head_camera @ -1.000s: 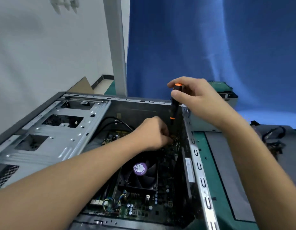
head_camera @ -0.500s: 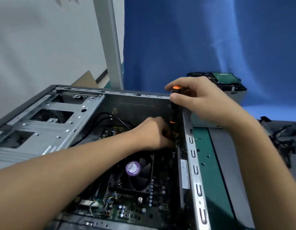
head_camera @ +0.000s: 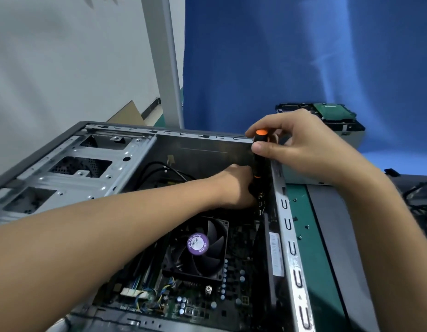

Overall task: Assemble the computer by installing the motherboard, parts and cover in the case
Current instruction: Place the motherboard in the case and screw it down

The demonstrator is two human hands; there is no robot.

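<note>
Motherboard [head_camera: 207,303] lies flat on the floor of the case [head_camera: 289,248], which is on its side with the open face up. The board's long axis seems to run near to far, with the CPU fan [head_camera: 198,250] facing up mid-board. Green mat [head_camera: 310,255] just right of the case has loose screws [head_camera: 307,226] on it, probably spares kept in reach. Grey cover panel [head_camera: 334,236] is beside them, not yet fitted. Left hand [head_camera: 234,185] reaches deep to the board's far right corner, knuckles up and fingers tucked under. Likely steadying a screw or the tip; what it pinches is hidden, so I can't tell its grip. Screwdriver [head_camera: 258,161] stands near vertical, orange cap up and tip down into that corner, close beside the right wall. Right hand [head_camera: 301,149] pinches the top of the handle between thumb and fingertips, a light grip that suits spinning rather than torque. Judged step: fixing the board down. Drive cage [head_camera: 71,173] far left, hard drive [head_camera: 332,113] well behind and outside the case.
</note>
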